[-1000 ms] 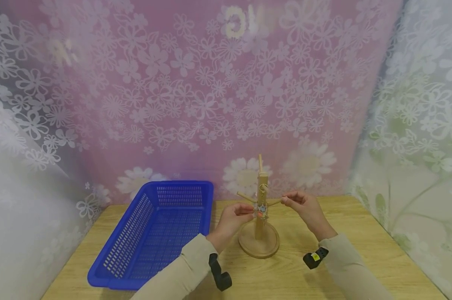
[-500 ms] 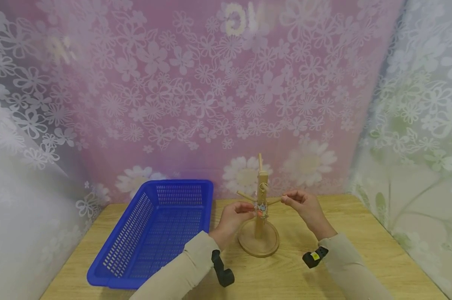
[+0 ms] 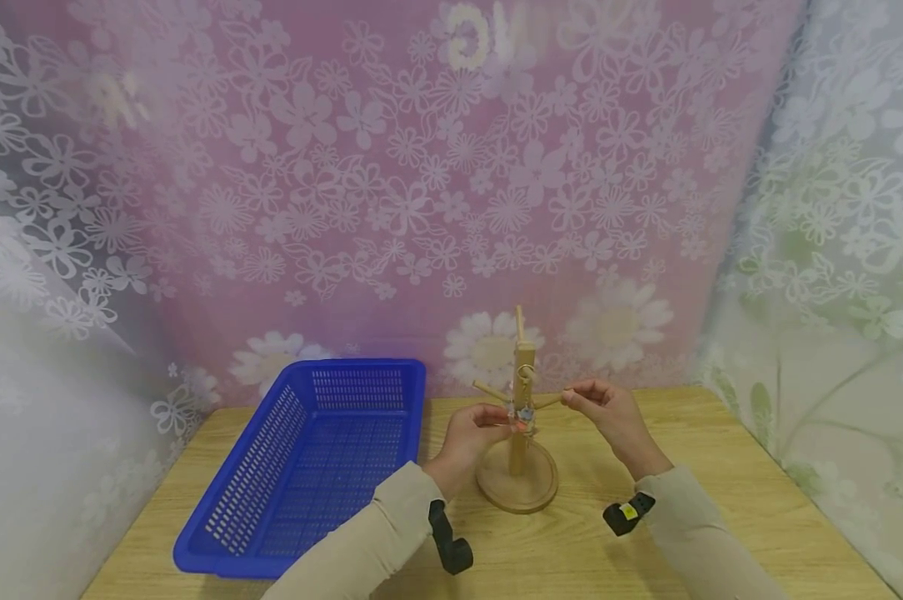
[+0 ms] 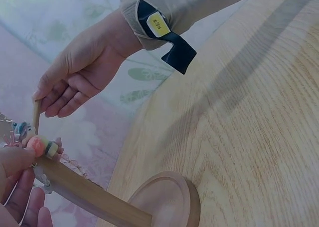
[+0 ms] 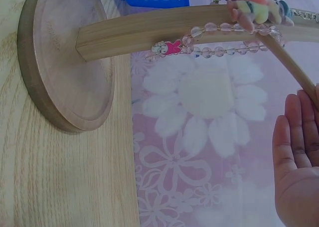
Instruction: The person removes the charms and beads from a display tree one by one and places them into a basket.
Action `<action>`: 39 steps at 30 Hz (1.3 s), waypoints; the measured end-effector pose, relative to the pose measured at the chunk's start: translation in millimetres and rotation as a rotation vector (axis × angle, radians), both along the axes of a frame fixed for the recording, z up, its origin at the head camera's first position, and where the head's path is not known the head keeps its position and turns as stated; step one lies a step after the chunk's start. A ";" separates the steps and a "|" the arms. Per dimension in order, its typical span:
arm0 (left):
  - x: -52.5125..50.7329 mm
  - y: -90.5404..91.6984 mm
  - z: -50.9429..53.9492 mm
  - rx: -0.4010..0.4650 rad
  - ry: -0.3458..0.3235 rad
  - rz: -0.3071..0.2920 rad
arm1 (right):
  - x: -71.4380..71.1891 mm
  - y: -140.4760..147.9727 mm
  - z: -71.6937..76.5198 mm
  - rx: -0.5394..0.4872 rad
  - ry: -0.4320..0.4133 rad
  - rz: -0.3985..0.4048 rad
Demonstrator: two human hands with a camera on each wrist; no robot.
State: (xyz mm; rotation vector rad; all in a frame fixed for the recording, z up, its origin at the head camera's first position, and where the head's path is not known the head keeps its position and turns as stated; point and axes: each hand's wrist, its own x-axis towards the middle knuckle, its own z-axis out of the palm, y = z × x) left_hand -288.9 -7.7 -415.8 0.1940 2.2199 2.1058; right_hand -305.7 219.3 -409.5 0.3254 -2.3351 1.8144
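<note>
A wooden peg stand [image 3: 519, 462] with a round base stands on the table. Beside its post, my left hand [image 3: 470, 433] pinches a keychain charm [image 4: 36, 146] of coloured figures, with the thumb on its pink-orange part. The charm hangs against the post from a metal ring [image 3: 526, 372] and chain. Clear pink beads [image 5: 219, 51] and a small pink-and-white figure [image 5: 172, 48] dangle alongside the post in the right wrist view. My right hand [image 3: 607, 414] pinches the tip of the stand's right peg [image 3: 547, 402] between thumb and forefinger; the other fingers are loosely bent.
A blue plastic basket [image 3: 420, 408] with slotted walls stands left of the stand, near my left forearm. Another wooden peg [image 3: 489, 390] juts out to the left. A flowered curtain [image 3: 391, 208] hangs behind the wood-grain table [image 3: 571, 550].
My left hand has shifted slightly to the right at the post, and the charm's orange part has moved a little with it. The right hand stays at the peg tip.
</note>
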 end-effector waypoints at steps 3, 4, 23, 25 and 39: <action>-0.6 0.7 -1.0 -0.017 0.001 0.004 | 0.0 0.1 0.3 -0.008 0.000 0.004; -0.5 0.7 -0.7 -0.020 0.000 0.003 | 0.2 0.1 0.4 -0.010 0.001 0.005; 3.7 -3.9 3.2 -0.038 0.040 0.014 | -0.7 -0.9 -0.3 -0.019 -0.010 -0.006; 4.9 -4.6 5.0 -0.046 0.053 0.030 | -0.5 -0.8 0.0 -0.017 -0.010 -0.008; 5.3 -12.0 14.8 0.038 0.127 0.125 | -0.1 -1.2 -0.5 -0.025 -0.023 -0.009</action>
